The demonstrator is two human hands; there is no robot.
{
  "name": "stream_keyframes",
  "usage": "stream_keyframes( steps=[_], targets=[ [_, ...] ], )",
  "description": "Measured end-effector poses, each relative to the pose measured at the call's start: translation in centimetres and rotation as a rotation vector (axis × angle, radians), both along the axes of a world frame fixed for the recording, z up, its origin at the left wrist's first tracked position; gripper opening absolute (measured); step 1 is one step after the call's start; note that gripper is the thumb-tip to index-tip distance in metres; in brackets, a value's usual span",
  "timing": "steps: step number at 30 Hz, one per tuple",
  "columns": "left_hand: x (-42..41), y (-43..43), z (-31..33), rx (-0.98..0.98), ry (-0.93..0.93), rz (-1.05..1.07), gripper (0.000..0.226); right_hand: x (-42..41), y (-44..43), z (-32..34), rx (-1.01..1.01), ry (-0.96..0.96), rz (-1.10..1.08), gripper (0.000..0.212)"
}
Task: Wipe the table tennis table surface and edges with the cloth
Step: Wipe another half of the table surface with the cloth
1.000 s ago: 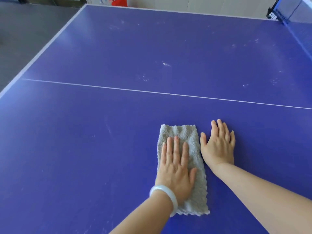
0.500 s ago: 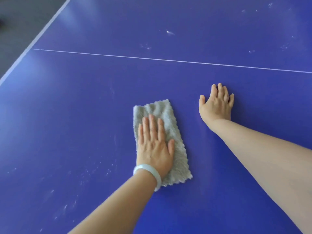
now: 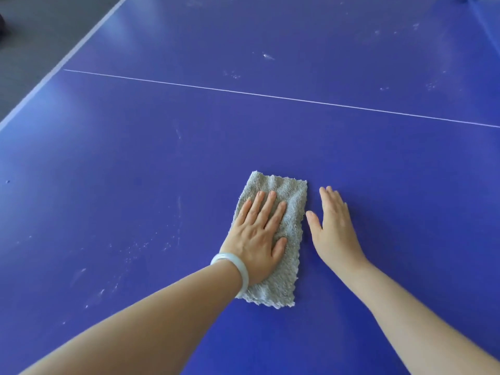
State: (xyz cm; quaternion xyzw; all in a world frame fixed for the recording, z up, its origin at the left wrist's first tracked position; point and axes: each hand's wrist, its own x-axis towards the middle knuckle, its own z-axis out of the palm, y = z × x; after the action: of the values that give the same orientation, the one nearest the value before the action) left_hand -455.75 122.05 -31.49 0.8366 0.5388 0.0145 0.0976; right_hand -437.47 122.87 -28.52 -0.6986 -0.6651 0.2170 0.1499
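A folded grey terry cloth lies flat on the blue table tennis table, a little right of the middle of the view. My left hand, with a pale bangle on its wrist, presses flat on the cloth with straight fingers. Just to the right of the cloth, my right hand rests flat on the bare table surface, fingers straight and together, thumb close to the cloth's right edge.
A thin white centre line crosses the table beyond the hands. The table's white left edge runs diagonally at the upper left, with grey floor past it. Pale dust specks and smears dot the surface left of the cloth and beyond the line.
My left hand slid the cloth left and then back right, so it now lies close beside my right hand again. The cloth's tilt changed with each stroke. The camera view shifted.
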Motion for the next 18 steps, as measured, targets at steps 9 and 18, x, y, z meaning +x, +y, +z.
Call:
stream_keyframes(
  steps=[9, 18],
  targets=[
    [-2.1, 0.6, 3.2, -0.253, -0.249, -0.071, 0.076, -10.4, -1.3, -0.4, 0.064, 0.244, -0.127, 0.049],
    [-21.5, -13.2, 3.1, -0.256, 0.106, 0.496, 0.114, -11.3, -1.5, -2.1, 0.023, -0.405, 0.086, 0.076]
  ],
)
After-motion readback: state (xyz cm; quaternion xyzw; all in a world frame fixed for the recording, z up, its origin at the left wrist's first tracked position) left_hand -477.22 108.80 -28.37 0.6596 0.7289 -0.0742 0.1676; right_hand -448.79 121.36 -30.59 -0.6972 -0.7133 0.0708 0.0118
